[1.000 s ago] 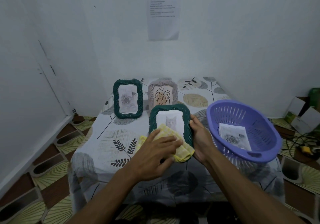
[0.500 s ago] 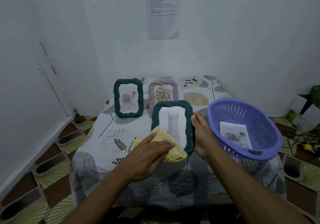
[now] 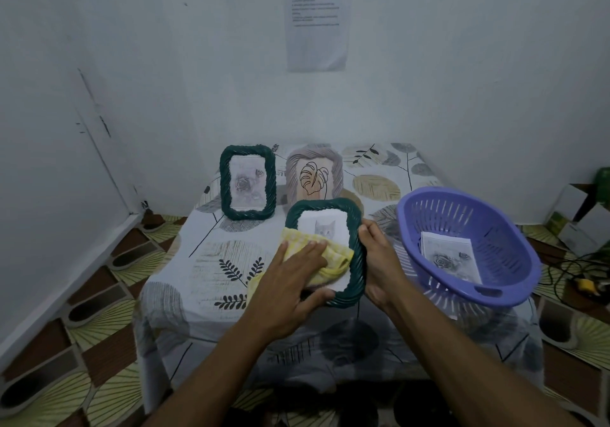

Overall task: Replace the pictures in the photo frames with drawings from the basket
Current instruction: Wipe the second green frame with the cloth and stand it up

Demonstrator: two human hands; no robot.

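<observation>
A single camera sits on the person's head and looks forward and down through a wide lens. It faces a white wall, with a printed sheet at 12 o'clock. The counter fills the middle of the view, close, within arm's reach. Both forearms enter from 6 o'clock. The left hand and right hand meet at a green frame near the centre. A purple basket lies at 3 o'clock, and patterned floor shows at 8 o'clock.
</observation>
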